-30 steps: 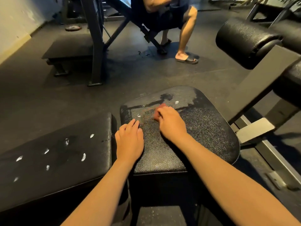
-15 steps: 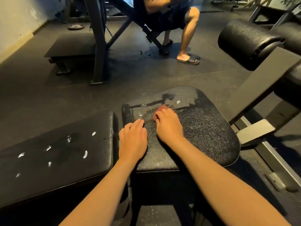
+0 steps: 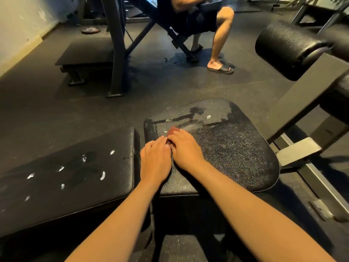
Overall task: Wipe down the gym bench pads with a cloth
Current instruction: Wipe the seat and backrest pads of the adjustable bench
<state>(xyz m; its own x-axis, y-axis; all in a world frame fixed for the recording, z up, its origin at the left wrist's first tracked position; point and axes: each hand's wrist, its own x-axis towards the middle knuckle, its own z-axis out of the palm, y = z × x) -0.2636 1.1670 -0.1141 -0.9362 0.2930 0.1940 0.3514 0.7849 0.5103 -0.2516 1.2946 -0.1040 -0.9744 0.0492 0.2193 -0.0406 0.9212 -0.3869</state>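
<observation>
So the bench here has two black pads side by side: the rounded seat pad point(image 3: 226, 148) on the right and a long pad point(image 3: 75, 176) on the left, with a roller pad point(image 3: 283, 48) up on the frame at far right. Looks like we're mid-wipe on the seat pad, somewhere in the first half of the job I'd guess, since the long pad has a bunch of white smears point(image 3: 103, 175) on it that no one has touched.

Left hand point(image 3: 155, 159) lies flat on the near-left part of the seat pad, fingers straight, nothing in its grip, probably just bracing. Right hand point(image 3: 186, 150) is just beside it, touching it, fingers bent down over a small red cloth point(image 3: 172, 130) and pressing it onto the pad. Only a corner of the cloth pokes out past the fingertips.

The far half of the seat pad looks glossy, maybe wet, with a couple of white specks. Next move imo: keep pressure on the cloth, sweep out over those specks, then shift over to the long pad.
</observation>
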